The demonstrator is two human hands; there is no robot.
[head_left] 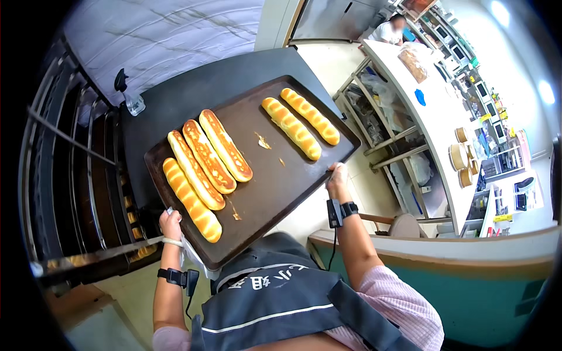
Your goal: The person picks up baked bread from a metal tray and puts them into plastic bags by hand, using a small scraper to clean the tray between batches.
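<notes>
A dark rectangular baking tray (275,187) is held at a slant in front of me. My left hand (170,223) is closed round its near left edge, with a whitish cloth or sheet (192,255) hanging beside the wrist. At the near right edge my right hand (338,180) grips the rim. Several long bread loaves (192,200) lie side by side on the tray's left part, some showing a browned flat face. Two ridged golden loaves (291,128) rest toward the far right. Brown and pale crumbs or scraps (263,141) stick to the surface between both groups.
The tray's far part is over a dark table (222,79) holding a clear spray bottle (134,104). A metal rack (64,164) with trays of bread stands close on the left. Right lies a long white counter (430,128) with round tins (458,157); a person (391,30) is behind it.
</notes>
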